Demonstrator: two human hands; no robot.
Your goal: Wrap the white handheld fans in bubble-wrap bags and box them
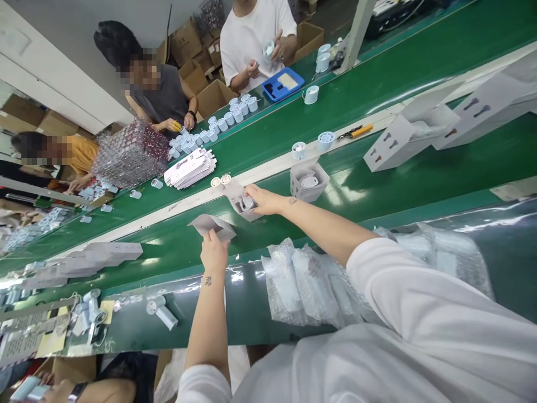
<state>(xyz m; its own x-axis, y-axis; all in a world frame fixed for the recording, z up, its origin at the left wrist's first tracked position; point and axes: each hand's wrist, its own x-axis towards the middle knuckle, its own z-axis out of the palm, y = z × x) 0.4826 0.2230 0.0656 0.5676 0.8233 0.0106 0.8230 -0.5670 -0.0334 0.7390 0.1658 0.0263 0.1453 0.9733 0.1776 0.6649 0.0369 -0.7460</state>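
Note:
My left hand [214,252] is closed on the edge of a white carton [206,224], whose open top faces up over the green conveyor belt. Just to the right, my right hand [263,200] grips the side of a second open white carton [251,215]. White parts show inside that one; my fingers partly hide them. Right of my right hand stands another open carton [308,193] with a white part in it. Two small round cream parts [220,181] lie on the pale strip beyond the cartons.
Bubble-wrapped light-blue items [302,282] lie on the near ledge, beside a loose light-blue hair dryer [163,313]. Cartons [390,145] line the belt at right, others [104,254] at left. Co-workers sit across, near flat folded cartons [191,169] and a blue tray [283,84].

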